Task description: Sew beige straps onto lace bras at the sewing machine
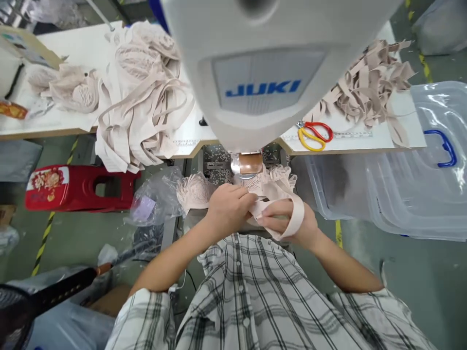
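Note:
A pale pink lace bra (197, 190) lies under the head of a white JUKI sewing machine (255, 116), its cups spread left and right of the needle area. My left hand (230, 206) is closed with its fingertips pinching the fabric just in front of the machine. A pale pink elastic strap (297, 216) loops over my right hand (292, 221), whose fingers are closed on the strap near my left fingertips. The needle itself is hidden behind the machine's head and guard.
Heaped bra pieces with straps (142, 92) hang over the table's left front edge. Cut straps (365, 87) pile on the right, beside red-and-yellow scissors (314, 135). Clear plastic bins (412, 189) stand at right. A red stool (83, 188) and a black-handled racket-like object (62, 287) are at left.

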Demonstrator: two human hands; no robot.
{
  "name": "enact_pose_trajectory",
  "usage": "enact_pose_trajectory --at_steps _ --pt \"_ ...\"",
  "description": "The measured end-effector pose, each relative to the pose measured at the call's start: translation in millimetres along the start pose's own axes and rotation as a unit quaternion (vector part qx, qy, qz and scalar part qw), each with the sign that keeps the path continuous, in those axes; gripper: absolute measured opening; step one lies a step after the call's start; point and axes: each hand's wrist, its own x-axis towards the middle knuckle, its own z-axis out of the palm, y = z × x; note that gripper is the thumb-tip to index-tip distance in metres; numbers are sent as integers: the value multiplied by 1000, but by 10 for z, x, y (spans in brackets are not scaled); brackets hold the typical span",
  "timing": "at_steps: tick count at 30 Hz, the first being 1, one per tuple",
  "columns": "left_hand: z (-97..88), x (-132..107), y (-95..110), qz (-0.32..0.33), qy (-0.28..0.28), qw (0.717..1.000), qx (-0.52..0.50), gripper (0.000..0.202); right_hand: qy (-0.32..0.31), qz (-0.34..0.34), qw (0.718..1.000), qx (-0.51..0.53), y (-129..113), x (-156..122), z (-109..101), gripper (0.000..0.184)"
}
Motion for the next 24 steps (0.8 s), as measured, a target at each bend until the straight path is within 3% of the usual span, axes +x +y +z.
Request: enact_pose_trajectory --at_steps 3,6,12,16,19,21,24 --pt "21 -14 -49 32 19 999 19 27 19 -83 994 -72 -49 -13 19 13" --pt "-2 -29 -78 35 40 998 31 27 18 -106 989 -104 -57 -17 17 9" --pt "22 -56 -38 29 42 999 16 26 -26 -37 995 -89 -58 -69 -33 11" --pt "26 -74 -80 -3 -7 1000 -1 32 -67 26 996 -45 -47 -126 -36 14" --pt "-21 -78 -114 52 -18 997 -50 36 -70 69 995 11 23 -173 -50 11" --pt "-78 -64 -46 107 2 989 -101 33 -79 73 993 42 115 -210 -77 12" --pt "-184 -72 180 79 7 983 -167 25 -146 146 977 54 353 -286 -171 18"
